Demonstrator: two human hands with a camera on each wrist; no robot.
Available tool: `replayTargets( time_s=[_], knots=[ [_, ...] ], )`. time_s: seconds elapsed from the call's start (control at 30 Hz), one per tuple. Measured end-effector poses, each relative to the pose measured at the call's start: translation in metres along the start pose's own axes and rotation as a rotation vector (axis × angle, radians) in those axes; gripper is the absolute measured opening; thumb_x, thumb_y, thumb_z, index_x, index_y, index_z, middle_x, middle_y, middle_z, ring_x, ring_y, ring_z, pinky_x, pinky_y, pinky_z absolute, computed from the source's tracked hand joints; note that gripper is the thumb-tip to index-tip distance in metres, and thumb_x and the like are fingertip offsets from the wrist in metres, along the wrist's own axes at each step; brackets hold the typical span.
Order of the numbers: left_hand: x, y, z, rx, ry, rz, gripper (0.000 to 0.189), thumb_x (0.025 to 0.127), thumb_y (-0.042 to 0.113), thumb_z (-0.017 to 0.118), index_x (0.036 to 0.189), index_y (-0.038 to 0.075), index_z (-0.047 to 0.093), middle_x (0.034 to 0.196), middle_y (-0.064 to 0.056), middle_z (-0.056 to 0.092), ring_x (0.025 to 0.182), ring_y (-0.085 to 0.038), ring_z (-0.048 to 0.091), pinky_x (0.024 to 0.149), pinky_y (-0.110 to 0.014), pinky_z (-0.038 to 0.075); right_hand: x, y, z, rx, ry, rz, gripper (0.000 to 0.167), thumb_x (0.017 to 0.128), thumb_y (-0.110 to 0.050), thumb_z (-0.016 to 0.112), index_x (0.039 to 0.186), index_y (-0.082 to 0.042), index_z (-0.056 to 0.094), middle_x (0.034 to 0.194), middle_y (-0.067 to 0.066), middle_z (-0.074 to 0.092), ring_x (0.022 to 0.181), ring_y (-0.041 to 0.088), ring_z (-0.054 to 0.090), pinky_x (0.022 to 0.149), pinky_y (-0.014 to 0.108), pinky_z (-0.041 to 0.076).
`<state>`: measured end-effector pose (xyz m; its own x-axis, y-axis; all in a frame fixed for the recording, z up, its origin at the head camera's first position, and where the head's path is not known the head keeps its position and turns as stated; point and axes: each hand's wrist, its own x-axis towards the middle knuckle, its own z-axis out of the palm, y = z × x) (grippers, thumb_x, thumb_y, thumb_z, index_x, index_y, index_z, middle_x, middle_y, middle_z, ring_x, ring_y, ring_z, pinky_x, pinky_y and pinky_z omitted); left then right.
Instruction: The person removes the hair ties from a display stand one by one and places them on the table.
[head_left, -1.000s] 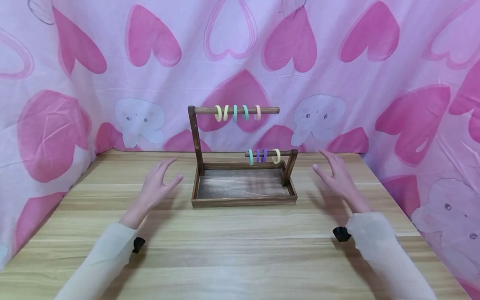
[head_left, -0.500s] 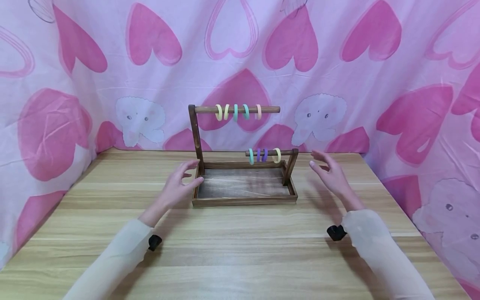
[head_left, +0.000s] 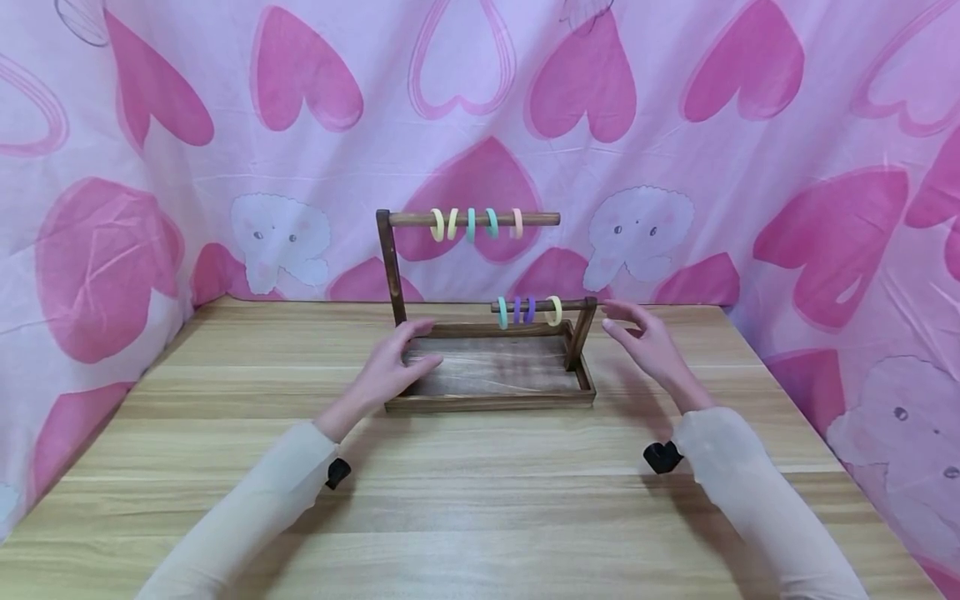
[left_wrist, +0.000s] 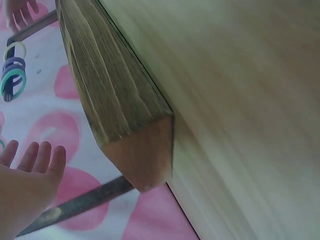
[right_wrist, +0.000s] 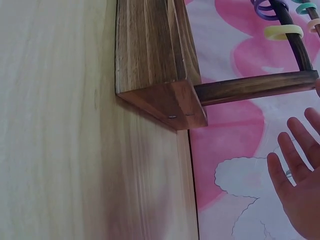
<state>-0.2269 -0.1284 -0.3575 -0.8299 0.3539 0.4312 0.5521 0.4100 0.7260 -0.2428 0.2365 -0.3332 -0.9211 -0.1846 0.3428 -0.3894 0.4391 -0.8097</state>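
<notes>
A dark wooden rack has a shallow tray (head_left: 480,398) and two bars at different heights. The tall upper bar (head_left: 540,219) carries several rings: yellow, teal and one pink ring (head_left: 517,223). On the short lower bar (head_left: 576,306) hang a teal ring, two purple rings and a yellow ring (head_left: 557,311). My left hand (head_left: 390,367) is over the tray's left end, in front of the tall post, fingers extended and thumb apart. Just right of the short post (head_left: 577,337) is my right hand (head_left: 651,350), fingers reaching toward it. Neither hand holds anything.
The rack stands on a light wood-grain table (head_left: 480,500) near its back edge. A pink and white heart-patterned cloth (head_left: 315,167) hangs behind and on both sides. Dark camera mounts show at the left wrist (head_left: 337,473) and right wrist (head_left: 663,457).
My left hand has moved right, from beside the rack to over the tray's left end. The right hand has moved left, closer to the short post. The rack and rings stay put.
</notes>
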Motion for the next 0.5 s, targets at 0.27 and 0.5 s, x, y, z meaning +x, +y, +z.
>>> replayTargets(
  time_s=[0.27,0.5],
  knots=[
    [0.015,-0.013,0.016,0.001,-0.037,0.032,0.054,0.08,0.018,0.066,0.126,0.0,0.043,0.122,-0.014,0.047,0.112,-0.023,0.043,0.089,-0.039,0.039,0.007,0.0,0.004,0.011,-0.019,0.027,0.039,0.088,-0.012,0.055,0.122,0.004,0.046,0.116,0.022,0.05,0.107,0.03,0.045,0.089,0.045,0.037],
    [0.026,-0.008,0.028,-0.018,-0.059,0.006,0.055,0.081,0.021,0.064,0.127,-0.001,0.041,0.124,-0.014,0.047,0.112,-0.023,0.043,0.09,-0.04,0.038,0.016,0.02,0.004,-0.006,-0.024,0.068,0.046,0.086,-0.025,0.058,0.123,0.0,0.048,0.117,0.016,0.051,0.108,0.025,0.045,0.091,0.04,0.036]
  ],
)
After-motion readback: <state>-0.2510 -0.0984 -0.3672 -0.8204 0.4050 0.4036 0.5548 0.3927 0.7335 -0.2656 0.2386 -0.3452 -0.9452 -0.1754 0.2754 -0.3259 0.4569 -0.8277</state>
